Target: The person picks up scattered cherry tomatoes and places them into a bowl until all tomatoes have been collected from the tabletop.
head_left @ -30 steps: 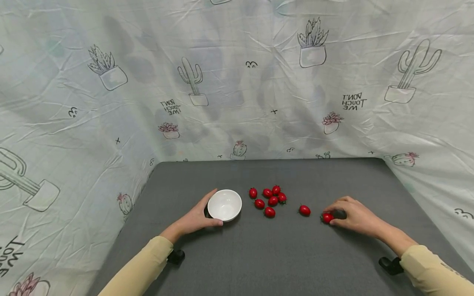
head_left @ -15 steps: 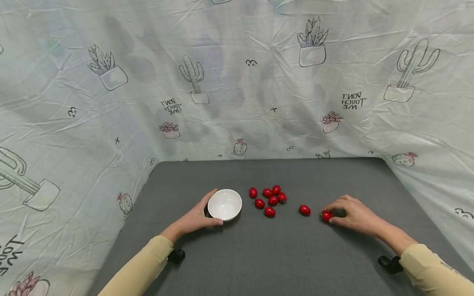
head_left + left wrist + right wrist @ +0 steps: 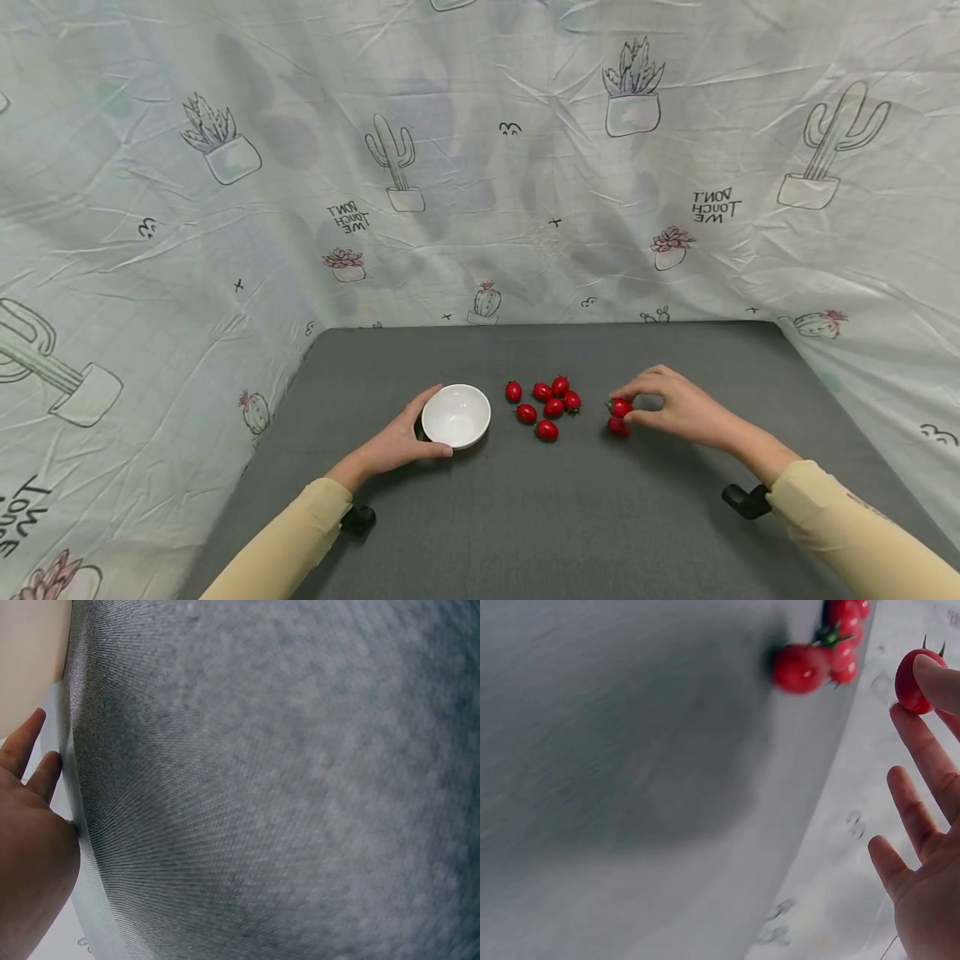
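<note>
Gripping a white bowl (image 3: 456,417), left hand (image 3: 399,438); pinching a red tomato (image 3: 619,408) outside it, right hand (image 3: 681,408).

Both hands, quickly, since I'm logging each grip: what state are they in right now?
Left hand: holding the white bowl by its side.
Right hand: pinching a red cherry tomato.

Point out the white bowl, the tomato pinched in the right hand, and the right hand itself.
White bowl (image 3: 456,417), head view: its bare inside.
Pinched tomato (image 3: 907,684), right wrist view: its red side.
Right hand (image 3: 684,408), head view: back of the hand.
</note>
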The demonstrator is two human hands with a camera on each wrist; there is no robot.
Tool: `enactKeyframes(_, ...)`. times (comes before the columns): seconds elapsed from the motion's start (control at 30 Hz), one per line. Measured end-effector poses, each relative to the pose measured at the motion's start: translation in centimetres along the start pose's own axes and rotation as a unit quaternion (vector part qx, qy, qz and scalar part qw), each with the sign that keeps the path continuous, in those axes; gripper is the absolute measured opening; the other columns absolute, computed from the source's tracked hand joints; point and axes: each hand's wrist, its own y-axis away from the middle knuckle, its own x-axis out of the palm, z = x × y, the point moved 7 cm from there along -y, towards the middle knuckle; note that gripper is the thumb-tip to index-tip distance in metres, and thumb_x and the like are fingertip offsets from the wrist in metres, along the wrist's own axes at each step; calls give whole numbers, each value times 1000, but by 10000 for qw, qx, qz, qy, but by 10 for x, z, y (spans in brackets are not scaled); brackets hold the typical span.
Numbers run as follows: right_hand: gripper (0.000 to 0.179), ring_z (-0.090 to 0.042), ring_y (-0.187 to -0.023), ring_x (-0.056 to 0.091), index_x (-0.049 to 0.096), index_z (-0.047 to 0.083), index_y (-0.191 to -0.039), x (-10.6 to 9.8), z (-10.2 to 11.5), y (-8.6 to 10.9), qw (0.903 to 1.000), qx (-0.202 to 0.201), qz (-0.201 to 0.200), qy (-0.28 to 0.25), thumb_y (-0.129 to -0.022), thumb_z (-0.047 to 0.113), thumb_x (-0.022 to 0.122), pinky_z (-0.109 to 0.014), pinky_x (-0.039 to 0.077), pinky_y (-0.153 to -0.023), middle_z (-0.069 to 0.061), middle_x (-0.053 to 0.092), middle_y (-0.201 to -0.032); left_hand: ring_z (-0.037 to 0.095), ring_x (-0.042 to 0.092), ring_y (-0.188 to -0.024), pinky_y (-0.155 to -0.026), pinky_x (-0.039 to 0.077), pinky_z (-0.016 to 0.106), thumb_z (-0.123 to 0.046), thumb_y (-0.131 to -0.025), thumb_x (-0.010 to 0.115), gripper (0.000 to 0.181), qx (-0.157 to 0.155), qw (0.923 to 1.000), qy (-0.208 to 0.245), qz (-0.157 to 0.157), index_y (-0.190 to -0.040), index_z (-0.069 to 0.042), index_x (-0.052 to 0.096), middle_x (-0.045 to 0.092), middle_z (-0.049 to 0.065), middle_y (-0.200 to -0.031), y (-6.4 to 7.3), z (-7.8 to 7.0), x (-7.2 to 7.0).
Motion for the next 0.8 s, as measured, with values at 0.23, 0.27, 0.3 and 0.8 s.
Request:
enactKeyframes(0.23,33,-16,-117,50,75,23,-125,12,26,-39,9992,-248,185,-256,-93,30,79,-54,49,-91,16,66,-119,32,31,-147,-109,32,60,-41,-81,89,112,54,10000,-11,20,-165,-28,17,19,6,-167,-6,2,-5)
enactKeyframes(0.27,33,-16,-117,50,75,23,-125,14,29,-44,9990,-259,209,-289,-93,30,78,-54,49,-91,16,66,-119,32,31,-147,-109,33,60,-41,-81,89,112,65,10000,-5,31,-165,-28,17,20,6,-167,-6,2,-6)
enactKeyframes(0.3,33,-15,-116,50,75,24,-125,16,33,-50,9989,-260,228,-316,-93,31,79,-53,49,-91,16,66,-119,32,32,-146,-109,33,60,-41,-81,88,112,89,9999,7,46,-165,-26,17,20,6,-167,-7,3,-6)
enactKeyframes(0.8,32,-18,-118,48,75,23,-126,47,69,-113,9956,-305,560,-686,-95,28,77,-52,47,-94,13,67,-119,30,33,-146,-110,33,58,-41,-81,89,112,63,9999,73,142,-165,-28,16,20,4,-167,-17,5,-15)
